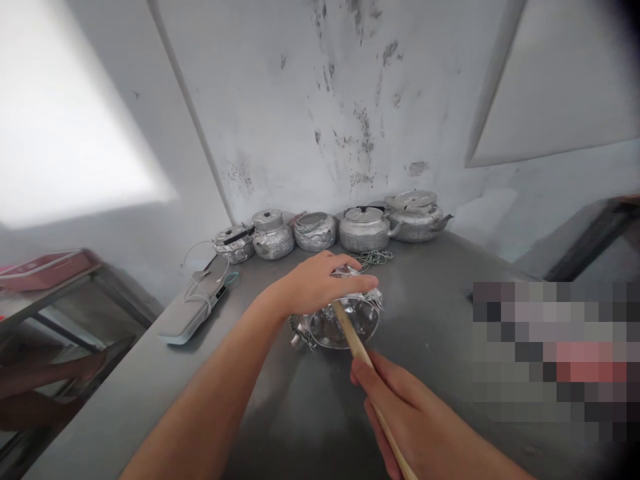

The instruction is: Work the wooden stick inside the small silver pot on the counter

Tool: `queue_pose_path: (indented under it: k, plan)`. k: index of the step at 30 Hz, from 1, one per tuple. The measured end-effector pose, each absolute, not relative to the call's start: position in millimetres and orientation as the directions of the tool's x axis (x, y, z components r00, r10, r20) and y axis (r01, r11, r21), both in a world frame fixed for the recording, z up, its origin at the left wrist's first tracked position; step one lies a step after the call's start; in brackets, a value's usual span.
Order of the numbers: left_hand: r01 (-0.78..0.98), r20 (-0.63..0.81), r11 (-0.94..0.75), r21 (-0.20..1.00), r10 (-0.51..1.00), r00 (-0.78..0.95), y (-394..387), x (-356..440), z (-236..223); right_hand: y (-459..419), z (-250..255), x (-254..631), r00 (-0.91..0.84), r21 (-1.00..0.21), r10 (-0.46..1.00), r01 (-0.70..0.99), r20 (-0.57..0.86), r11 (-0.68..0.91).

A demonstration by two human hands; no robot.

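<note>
A dented silver metal pot (367,325) lies tipped over on the table, its round opening turned toward me. My left hand (327,283) grips it from above, thumb and fingers spread across its upper side. Closed around a pale wooden stick (356,341) is my right hand (395,400). The stick slants up to the pot's opening, where its far end is hidden near my left palm. A dark patterned cord with a whitish end (303,333) lies at the pot's left side.
Several battered metal kettles (365,232) line the wall at the back of the grey table (210,400). A coiled cord (371,259) lies before them. At left are a grey case with a cable (193,310) and a pink tray (47,270) on another table. Pixelation covers the right side.
</note>
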State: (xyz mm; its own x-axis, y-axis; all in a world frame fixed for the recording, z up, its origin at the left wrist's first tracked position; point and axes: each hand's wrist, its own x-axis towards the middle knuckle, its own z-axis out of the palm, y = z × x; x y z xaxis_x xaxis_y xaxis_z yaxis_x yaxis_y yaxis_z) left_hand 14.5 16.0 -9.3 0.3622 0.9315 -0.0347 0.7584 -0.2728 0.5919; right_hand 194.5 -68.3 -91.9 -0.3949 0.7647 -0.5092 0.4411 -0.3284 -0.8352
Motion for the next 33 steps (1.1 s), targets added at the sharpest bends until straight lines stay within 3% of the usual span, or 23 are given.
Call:
queue_pose_path:
  k: [13,17,22,33]
  plan:
    - [0.762,-0.034,-0.279,0.585,0.930,0.366,15.0,13.8,-9.3,-66.6,-71.5,190.5,-0.288,-0.779,0.768,0.483,-0.573,-0.400]
    - [0.763,-0.036,-0.281,0.583,0.929,0.369,15.2,13.8,-9.0,-67.1,-71.2,194.1,-0.333,-0.787,0.759,0.501,-0.559,-0.359]
    - [0.762,-0.024,-0.298,0.574,0.925,0.379,14.9,14.7,-8.2,-69.4,-81.6,194.7,-0.389,-0.834,0.831,0.531,-0.398,-0.151]
    - [0.757,-0.038,-0.278,0.591,0.928,0.370,15.6,13.7,-8.9,-65.9,-82.7,197.4,-0.394,-0.826,0.892,0.562,-0.224,0.041]
